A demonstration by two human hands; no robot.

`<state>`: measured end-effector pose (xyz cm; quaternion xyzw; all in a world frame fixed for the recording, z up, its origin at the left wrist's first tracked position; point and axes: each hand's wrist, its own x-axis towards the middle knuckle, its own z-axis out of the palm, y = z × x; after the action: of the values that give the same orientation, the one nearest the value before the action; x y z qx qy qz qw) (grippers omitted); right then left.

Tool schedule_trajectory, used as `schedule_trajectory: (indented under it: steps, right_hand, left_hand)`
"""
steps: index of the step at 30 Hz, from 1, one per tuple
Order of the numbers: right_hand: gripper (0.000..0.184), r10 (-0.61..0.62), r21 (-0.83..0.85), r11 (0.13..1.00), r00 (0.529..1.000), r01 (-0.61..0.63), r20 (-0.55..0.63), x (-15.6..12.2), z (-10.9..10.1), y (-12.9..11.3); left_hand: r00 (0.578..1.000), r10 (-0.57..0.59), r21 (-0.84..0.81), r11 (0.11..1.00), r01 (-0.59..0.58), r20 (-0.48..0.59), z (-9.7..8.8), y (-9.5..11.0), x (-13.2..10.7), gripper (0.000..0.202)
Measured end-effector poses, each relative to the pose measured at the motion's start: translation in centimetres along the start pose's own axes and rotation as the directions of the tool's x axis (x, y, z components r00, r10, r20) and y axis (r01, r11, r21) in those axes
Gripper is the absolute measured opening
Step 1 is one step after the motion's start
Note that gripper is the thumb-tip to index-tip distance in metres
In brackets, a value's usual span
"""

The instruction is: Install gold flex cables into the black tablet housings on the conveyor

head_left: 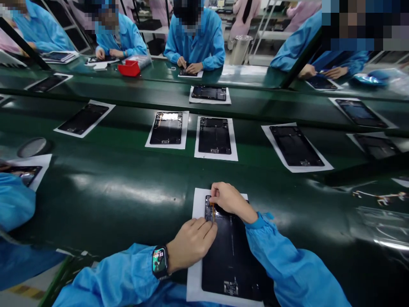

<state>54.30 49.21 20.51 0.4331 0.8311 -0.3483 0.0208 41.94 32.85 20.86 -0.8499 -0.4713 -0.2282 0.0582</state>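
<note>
A black tablet back housing point(234, 260) lies open side up on a white sheet point(197, 273) at the bench's near edge. A thin orange flex cable point(213, 209) runs along its upper left part. My right hand point(229, 198) reaches over the housing's top end, thumb and finger pinched at the cable's upper end. With fingers curled, my left hand point(194, 239) pinches at its lower end from the left side. The fingertips partly hide the cable's ends. My left wrist bears a watch point(159, 261).
Several more tablet housings point(214, 135) on white sheets lie on the green line point(128, 187) ahead. A round dish point(33, 147) stands left. Loose cables point(385, 198) and clear plastic trays point(383, 230) lie right. A neighbour's blue sleeve point(14, 202) reaches in at left; co-workers sit opposite.
</note>
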Motion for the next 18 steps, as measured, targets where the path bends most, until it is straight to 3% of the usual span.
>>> schedule_trajectory:
  steps: [5, 13, 18]
  right_hand:
    - [0.02, -0.075, -0.075, 0.994, 0.997, 0.076, 0.016, -0.7, -0.1, 0.2]
    - [0.026, -0.204, -0.385, 0.903, 0.979, 0.191, 0.007, -1.8, 0.0, -0.6]
    - [0.021, -0.29, -0.468, 0.856, 0.953, 0.22, -0.084, -2.6, 0.2, -0.4]
  left_hand:
    - [1.0, -0.003, -0.021, 1.0, 0.004, 0.014, 0.1, 0.3, -0.6, 0.026]
    - [0.999, -0.041, 0.032, 0.999, 0.041, 0.022, 0.5, 0.5, -1.1, 0.026]
    - [0.999, -0.038, 0.043, 0.998, 0.038, -0.018, 0.7, 0.4, -1.0, 0.027]
